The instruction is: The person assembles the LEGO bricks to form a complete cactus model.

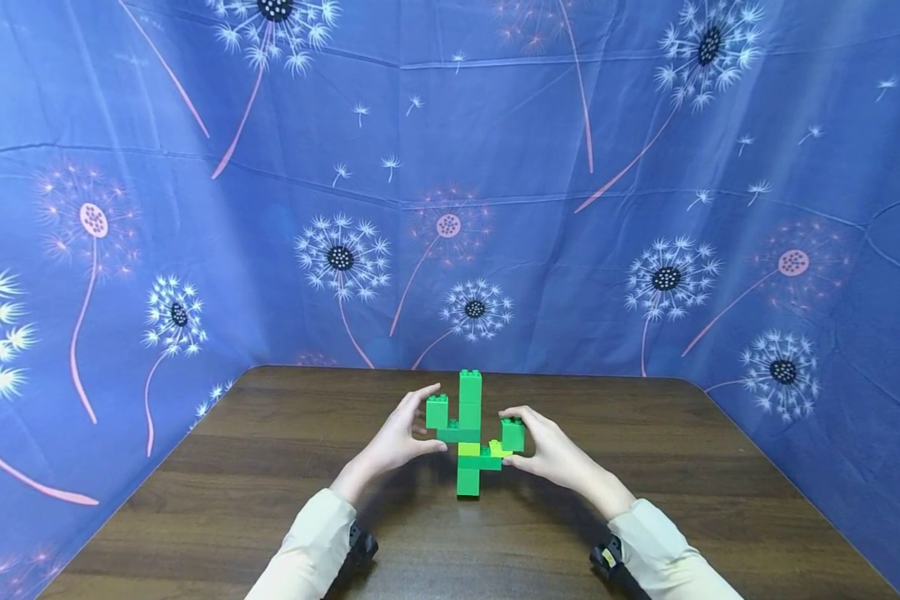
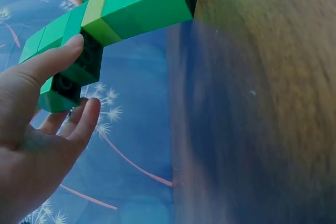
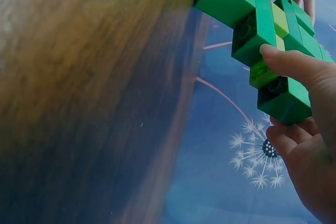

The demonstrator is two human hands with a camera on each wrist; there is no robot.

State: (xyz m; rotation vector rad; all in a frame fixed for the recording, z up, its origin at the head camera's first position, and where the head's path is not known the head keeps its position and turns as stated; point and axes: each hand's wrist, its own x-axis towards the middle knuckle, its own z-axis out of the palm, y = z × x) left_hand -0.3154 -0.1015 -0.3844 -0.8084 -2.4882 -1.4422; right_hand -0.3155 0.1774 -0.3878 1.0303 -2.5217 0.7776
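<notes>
An upright green toy-brick model, shaped like a cactus with two side arms and a lime band, stands on the table. My left hand is spread around its left arm, a green brick on a darker green one. The index finger extends above that brick; the thumb tip comes close to the arm's underside, contact unclear. On the other side, my right hand pinches the right arm. Its thumb lies by the lime brick, and its fingers bend around the outer green brick.
The model rests on a dark wooden tabletop. Behind and beside the table hangs a blue cloth with a dandelion print. Dark wrist cameras are worn below both sleeves, close over the table.
</notes>
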